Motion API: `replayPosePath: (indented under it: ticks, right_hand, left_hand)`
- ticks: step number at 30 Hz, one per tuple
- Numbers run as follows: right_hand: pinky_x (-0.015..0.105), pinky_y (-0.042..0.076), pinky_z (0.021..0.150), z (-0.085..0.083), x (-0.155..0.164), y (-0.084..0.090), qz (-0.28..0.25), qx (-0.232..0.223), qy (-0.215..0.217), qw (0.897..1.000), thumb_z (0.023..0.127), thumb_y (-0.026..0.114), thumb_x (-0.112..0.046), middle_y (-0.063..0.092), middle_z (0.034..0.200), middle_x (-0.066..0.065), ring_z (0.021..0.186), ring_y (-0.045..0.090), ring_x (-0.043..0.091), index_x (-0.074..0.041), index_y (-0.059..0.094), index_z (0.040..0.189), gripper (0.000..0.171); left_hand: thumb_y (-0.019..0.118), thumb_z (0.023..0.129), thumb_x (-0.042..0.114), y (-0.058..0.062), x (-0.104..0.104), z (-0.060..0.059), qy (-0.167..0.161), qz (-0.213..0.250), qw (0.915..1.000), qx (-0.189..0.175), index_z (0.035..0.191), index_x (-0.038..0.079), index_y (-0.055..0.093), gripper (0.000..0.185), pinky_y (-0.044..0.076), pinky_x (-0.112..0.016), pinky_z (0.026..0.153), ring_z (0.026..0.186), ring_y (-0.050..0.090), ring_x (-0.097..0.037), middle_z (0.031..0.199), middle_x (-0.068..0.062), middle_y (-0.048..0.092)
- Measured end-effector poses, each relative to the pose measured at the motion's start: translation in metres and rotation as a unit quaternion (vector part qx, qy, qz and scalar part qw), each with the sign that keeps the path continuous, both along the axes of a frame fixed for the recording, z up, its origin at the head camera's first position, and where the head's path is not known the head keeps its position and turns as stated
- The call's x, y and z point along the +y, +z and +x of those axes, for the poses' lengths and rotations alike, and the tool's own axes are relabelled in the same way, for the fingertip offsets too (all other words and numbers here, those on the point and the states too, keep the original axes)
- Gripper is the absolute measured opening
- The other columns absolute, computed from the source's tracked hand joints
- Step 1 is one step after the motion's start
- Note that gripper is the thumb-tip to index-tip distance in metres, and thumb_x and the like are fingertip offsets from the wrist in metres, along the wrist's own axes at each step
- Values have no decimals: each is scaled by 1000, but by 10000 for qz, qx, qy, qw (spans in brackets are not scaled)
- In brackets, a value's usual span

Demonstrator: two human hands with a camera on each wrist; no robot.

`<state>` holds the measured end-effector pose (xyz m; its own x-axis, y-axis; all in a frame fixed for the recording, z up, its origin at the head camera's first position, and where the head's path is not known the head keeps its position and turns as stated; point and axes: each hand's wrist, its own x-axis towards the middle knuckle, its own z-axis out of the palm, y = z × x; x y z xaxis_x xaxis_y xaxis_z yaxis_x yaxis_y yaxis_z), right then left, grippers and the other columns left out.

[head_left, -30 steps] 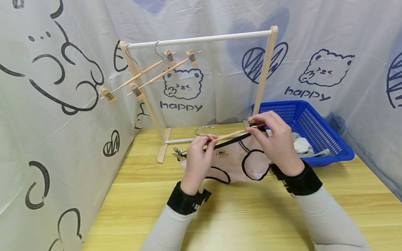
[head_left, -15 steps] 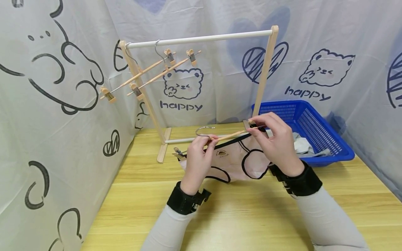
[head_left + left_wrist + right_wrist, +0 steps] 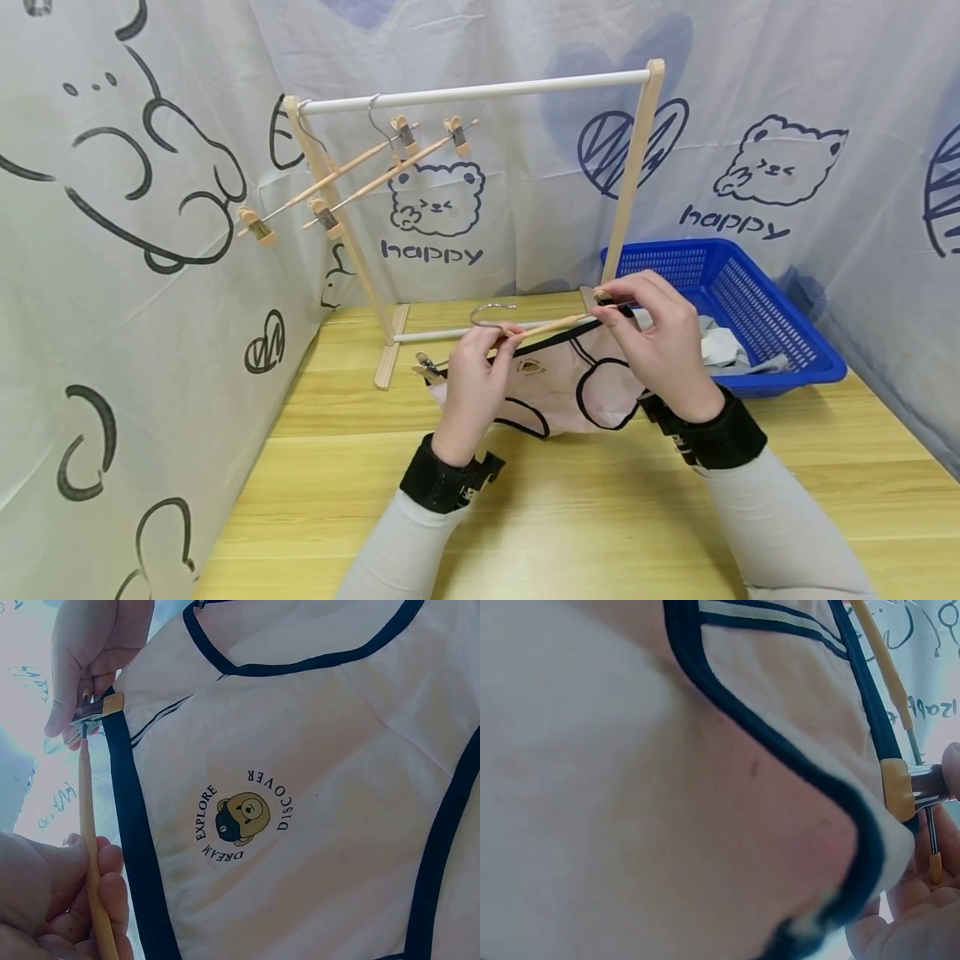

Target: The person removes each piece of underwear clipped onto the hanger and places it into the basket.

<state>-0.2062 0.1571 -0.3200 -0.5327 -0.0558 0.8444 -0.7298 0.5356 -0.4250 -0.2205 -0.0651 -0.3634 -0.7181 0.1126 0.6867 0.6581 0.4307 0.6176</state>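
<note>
Head view: left hand (image 3: 472, 379) is gripping the wooden clip hanger (image 3: 536, 327) mid-bar, right hand (image 3: 660, 342) is pinching its end clip (image 3: 600, 294) onto the pink underwear's (image 3: 555, 387) waistband, just above the table (image 3: 525, 517).

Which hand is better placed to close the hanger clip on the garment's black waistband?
Right. The right hand already pinches the clip at the waistband, while the left hand grips the hanger bar further along.
</note>
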Motion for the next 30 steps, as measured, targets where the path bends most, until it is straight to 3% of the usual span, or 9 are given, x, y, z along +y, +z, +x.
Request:
replayPosePath:
  ticks: [14, 21, 30]
  right_hand:
    - [21, 49, 92, 0, 2, -6, -88, 220, 222, 9995, 84, 77, 11, 68, 101, 13, 99, 62, 10, 1, 74, 107, 25]
    - [16, 48, 88, 0, 5, -6, -102, 13, 1, 9999, 84, 79, 8, 68, 96, 14, 94, 61, 6, 1, 75, 101, 19]
    - [21, 43, 95, 0, 4, -9, -60, -37, -184, 9998, 82, 80, 9, 69, 96, 14, 92, 60, 11, 1, 74, 102, 22]
  left_hand:
    - [67, 100, 15, -3, 2, -1, -57, -41, 10000, 51, 103, 4, 76, 14, 58, -32, 81, 92, 69, -22, 99, -10, 74]
    - [66, 101, 17, -5, 4, 1, -51, -42, 9999, -146, 103, 5, 76, 15, 58, -33, 82, 93, 69, -21, 100, -10, 73]
    - [66, 101, 18, -4, 3, 1, 7, -134, 9998, -130, 103, 5, 76, 16, 57, -35, 80, 92, 68, -21, 100, -9, 73]
